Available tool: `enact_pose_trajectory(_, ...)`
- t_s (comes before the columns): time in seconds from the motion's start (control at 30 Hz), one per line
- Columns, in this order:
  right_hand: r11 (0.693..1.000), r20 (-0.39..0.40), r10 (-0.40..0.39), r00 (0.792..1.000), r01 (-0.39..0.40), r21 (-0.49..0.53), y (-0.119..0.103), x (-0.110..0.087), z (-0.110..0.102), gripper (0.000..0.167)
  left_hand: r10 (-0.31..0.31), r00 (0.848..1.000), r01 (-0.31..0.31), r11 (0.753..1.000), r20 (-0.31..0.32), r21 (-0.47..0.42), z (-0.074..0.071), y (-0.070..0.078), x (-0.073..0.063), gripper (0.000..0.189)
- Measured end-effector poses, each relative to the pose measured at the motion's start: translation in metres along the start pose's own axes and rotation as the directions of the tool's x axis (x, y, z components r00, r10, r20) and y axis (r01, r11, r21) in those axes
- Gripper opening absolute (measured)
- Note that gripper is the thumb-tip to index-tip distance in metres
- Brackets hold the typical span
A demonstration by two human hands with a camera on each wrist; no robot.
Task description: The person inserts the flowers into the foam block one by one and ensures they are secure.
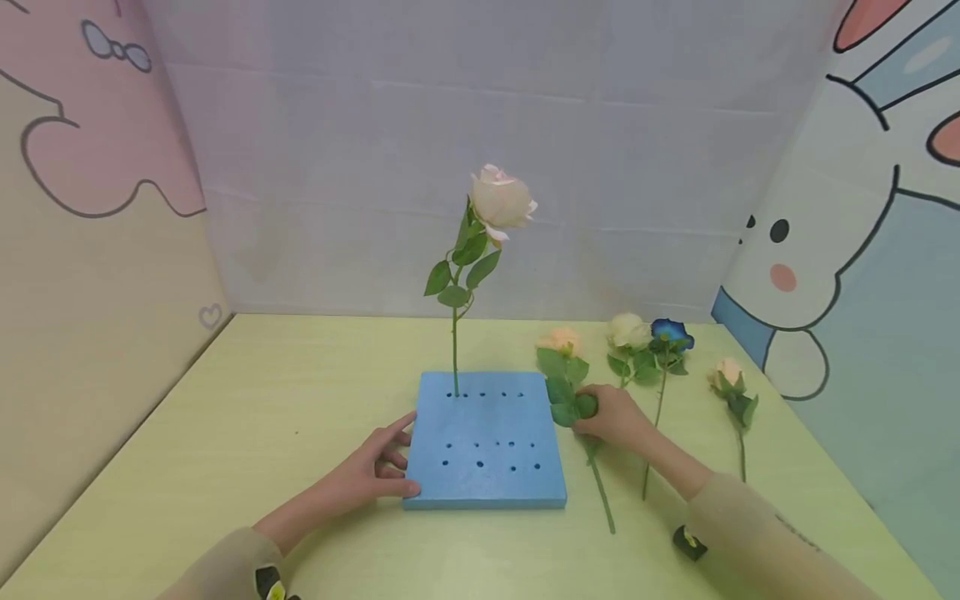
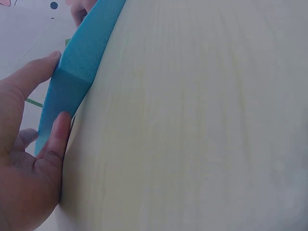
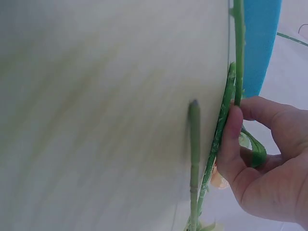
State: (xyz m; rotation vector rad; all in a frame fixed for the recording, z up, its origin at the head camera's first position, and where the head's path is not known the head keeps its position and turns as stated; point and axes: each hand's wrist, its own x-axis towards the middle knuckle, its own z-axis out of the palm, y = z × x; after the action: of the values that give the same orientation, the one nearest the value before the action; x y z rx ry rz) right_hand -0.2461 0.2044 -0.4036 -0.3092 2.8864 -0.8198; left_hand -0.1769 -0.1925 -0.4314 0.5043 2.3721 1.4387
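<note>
A blue board [image 1: 487,483] with rows of small holes lies flat on the table. My left hand [image 1: 382,462] rests against its left side, thumb at the front corner and fingers spread along the edge; the left wrist view shows the fingertips [image 2: 61,126] touching the board's side. A pale pink rose [image 1: 501,198] stands upright in a hole of the board's back row. To the right of the board, my right hand [image 1: 617,418] pinches the leafy stem of a peach rose [image 1: 560,340]. Thumb and forefinger meet on this green stem [image 3: 239,57] in the right wrist view.
Right of my right hand lie a cream rose [image 1: 628,332], a blue rose [image 1: 671,333] and a second peach rose [image 1: 727,377], stems toward me. A pale wall [image 1: 337,167] closes the back of the yellow table [image 1: 225,417]; printed side panels flank it.
</note>
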Motion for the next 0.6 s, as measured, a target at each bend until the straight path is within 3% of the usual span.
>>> enact_pose_trajectory(0.17,0.989,0.034,0.066,0.997,-0.07,0.132,0.002,0.002,-0.001,0.056,-0.005,1.0,0.005,1.0,0.003,0.01,-0.001,0.0,0.0,0.098)
enact_pose_trajectory(0.33,0.981,0.091,0.082,0.992,-0.096,0.166,0.003,0.002,-0.007,0.061,0.003,1.0,-0.003,1.0,0.004,-0.003,-0.001,-0.002,0.0,0.098)
enact_pose_trajectory(0.6,0.943,0.257,0.011,0.966,-0.095,0.318,0.011,0.002,-0.015,0.071,0.005,1.0,-0.005,1.0,0.01,-0.008,-0.001,-0.002,0.0,0.098)
